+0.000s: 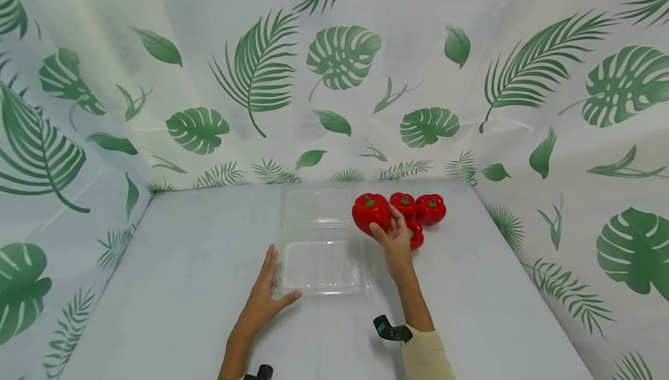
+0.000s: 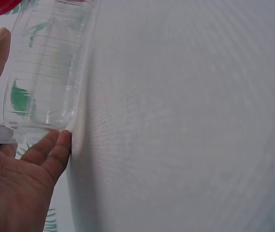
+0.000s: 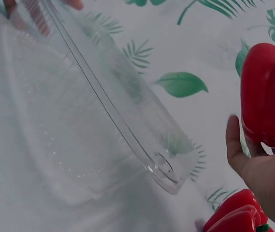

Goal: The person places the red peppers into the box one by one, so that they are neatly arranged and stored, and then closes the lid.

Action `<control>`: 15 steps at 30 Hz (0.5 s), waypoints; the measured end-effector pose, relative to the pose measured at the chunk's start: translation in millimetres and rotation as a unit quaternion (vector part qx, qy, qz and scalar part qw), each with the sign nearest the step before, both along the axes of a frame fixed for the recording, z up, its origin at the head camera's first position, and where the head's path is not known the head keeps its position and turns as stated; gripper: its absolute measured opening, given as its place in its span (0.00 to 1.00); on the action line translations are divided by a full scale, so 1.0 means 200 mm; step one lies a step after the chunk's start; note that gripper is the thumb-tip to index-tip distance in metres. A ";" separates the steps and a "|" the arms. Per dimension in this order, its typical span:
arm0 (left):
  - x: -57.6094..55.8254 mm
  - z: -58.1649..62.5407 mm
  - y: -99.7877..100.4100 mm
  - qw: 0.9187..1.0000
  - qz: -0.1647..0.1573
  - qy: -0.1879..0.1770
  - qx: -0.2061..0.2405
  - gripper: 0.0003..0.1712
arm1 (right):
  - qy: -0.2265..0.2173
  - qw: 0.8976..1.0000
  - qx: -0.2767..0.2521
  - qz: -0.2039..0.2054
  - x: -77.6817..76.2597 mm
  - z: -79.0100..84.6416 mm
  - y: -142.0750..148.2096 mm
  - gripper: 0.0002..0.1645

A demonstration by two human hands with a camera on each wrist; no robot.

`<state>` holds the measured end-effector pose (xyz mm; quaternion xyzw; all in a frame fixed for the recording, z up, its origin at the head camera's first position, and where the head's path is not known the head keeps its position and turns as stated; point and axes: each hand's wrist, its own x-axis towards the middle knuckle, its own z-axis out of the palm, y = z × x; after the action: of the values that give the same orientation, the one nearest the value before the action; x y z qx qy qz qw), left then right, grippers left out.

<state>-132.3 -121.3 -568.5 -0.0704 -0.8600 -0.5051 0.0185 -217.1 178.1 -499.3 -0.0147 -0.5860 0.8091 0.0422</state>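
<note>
In the head view a red bell pepper [image 1: 370, 212] with a green stem is held up by my right hand [image 1: 395, 246], thumb at its front and fingers round its right side. The same bell pepper [image 3: 267, 94] fills the right edge of the right wrist view. A clear plastic clamshell container [image 1: 321, 266] lies with its lid [image 1: 316, 205] folded back, away from me. At its left side my left hand [image 1: 263, 301] rests with fingers straight and thumb spread along the near edge. In the left wrist view, fingertips [image 2: 65, 137] touch the container's wall [image 2: 40, 82].
Behind my right hand, a group of red bell peppers [image 1: 431, 210] sits on the white table [image 1: 198, 252], right of the lid. A leaf-patterned cloth [image 1: 334, 78] hangs along the back and both sides of the table. Each wrist wears a black camera mount [image 1: 392, 330].
</note>
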 end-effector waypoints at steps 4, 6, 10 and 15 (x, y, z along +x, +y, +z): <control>0.00 -0.01 0.01 1.000 0.002 0.006 -0.004 0.65 | -0.005 0.999 0.046 0.005 0.00 0.00 -0.02 0.42; 0.00 -0.01 0.01 1.000 0.002 0.007 -0.007 0.65 | -0.006 0.998 0.066 0.014 0.01 0.00 -0.03 0.44; 0.00 0.00 0.01 1.000 0.003 0.009 -0.009 0.65 | 0.006 0.994 0.105 0.032 0.02 0.00 -0.06 0.45; 0.01 -0.01 0.01 1.000 0.004 0.010 -0.002 0.64 | 0.027 0.989 0.140 0.041 0.03 -0.02 -0.11 0.44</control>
<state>-131.3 -120.0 -569.6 -0.0718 -0.8612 -0.5024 0.0290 -211.1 156.4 -503.0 0.0372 -0.6924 0.7201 0.0266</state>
